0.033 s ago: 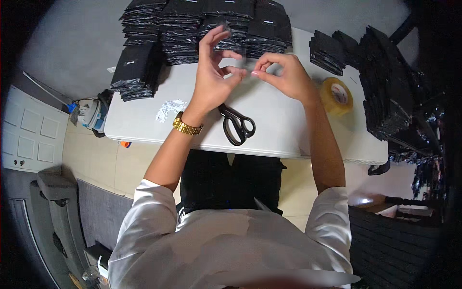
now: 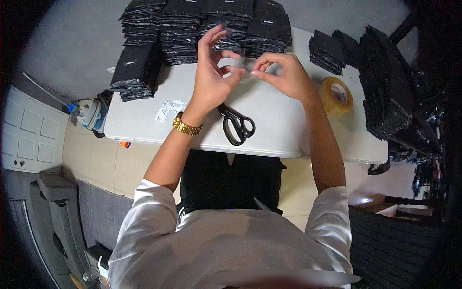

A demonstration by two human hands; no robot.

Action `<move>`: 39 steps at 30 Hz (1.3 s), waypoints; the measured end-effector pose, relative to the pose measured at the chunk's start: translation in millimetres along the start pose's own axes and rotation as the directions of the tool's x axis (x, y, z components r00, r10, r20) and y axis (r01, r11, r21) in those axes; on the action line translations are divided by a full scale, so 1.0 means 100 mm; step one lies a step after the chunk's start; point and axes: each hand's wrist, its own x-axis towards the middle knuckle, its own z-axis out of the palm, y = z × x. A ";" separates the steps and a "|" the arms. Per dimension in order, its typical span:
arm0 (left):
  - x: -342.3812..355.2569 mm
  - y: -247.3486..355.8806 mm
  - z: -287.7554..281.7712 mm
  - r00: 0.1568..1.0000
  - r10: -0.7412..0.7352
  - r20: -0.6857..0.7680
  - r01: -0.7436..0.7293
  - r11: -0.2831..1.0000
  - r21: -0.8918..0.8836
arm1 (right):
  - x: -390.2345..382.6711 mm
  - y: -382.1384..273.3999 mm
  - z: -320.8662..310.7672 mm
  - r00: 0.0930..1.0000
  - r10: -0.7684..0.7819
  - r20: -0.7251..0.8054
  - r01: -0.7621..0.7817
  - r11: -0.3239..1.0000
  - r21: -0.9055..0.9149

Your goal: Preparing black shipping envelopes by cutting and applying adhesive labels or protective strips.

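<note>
Over the far part of the white table [image 2: 192,137], my two hands are raised close together with a small gap between their fingertips. A clear, shiny strip [image 2: 243,57], like a piece of transparent tape, shows faintly between them. My left hand [image 2: 214,72] has its thumb and lower fingers curled in at the strip, the upper fingers bent above. My right hand [image 2: 284,74] pinches thumb and forefinger at the strip's other side. Below the hands lie black-handled scissors [image 2: 237,126], their blades partly hidden by my left wrist. A roll of tape [image 2: 336,96] stands right of my right forearm.
Stacks of black plastic packages [image 2: 180,31] line the table's far edge, with a shorter stack [image 2: 134,70] at the left. More black packages [image 2: 327,50] sit at the far right, beside a tall pile [image 2: 385,91]. Small white paper pieces [image 2: 169,111] lie near my left wrist.
</note>
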 end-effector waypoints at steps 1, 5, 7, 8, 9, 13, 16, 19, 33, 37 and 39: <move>0.00 0.00 -0.01 1.000 0.001 -0.013 0.000 1.000 0.023 | 0.01 -0.02 0.01 1.000 0.027 -0.002 -0.027 0.999 -0.025; 0.01 -0.03 -0.01 1.000 0.005 -0.025 -0.004 1.000 0.023 | 0.01 0.14 -0.03 0.996 -0.074 -0.043 0.071 0.996 -0.057; 0.02 -0.03 -0.01 0.999 0.004 -0.032 -0.001 0.996 0.084 | -0.02 0.26 -0.07 0.968 -0.176 -0.176 0.087 0.902 -0.422; 0.02 -0.03 -0.02 1.000 0.004 -0.030 -0.001 0.997 0.082 | -0.06 0.32 -0.08 0.969 -0.175 -0.177 0.085 0.902 -0.424; 0.01 -0.02 -0.05 0.999 0.010 -0.030 -0.006 0.989 0.148 | -0.07 0.31 -0.08 0.947 -0.212 -0.241 0.101 0.910 -0.402; 0.00 0.02 -0.12 1.000 0.014 -0.022 -0.009 0.977 0.214 | -0.44 -0.09 0.20 0.921 0.146 -0.361 -0.256 0.925 -0.280; 0.03 0.02 -0.12 0.998 0.063 0.006 -0.063 0.960 0.274 | -0.74 -0.32 0.61 0.949 0.314 -0.033 -0.311 0.912 -0.268; 0.03 0.00 -0.15 0.993 0.118 0.004 -0.114 0.954 0.277 | -0.78 -0.27 0.99 0.961 0.275 -0.017 -0.270 0.925 -0.268; 0.05 0.09 -0.17 0.999 0.040 -0.012 -0.034 0.953 0.302 | -0.66 -0.31 0.99 0.924 0.377 0.060 -0.283 0.781 -0.557; 0.07 0.08 -0.22 0.999 0.047 -0.008 -0.040 0.913 0.406 | -0.61 -0.36 0.90 0.913 0.388 0.126 -0.218 0.725 -0.653; 0.09 0.08 -0.24 0.998 0.061 -0.005 -0.053 0.900 0.432 | -0.57 -0.34 0.84 0.916 0.377 0.140 -0.197 0.724 -0.661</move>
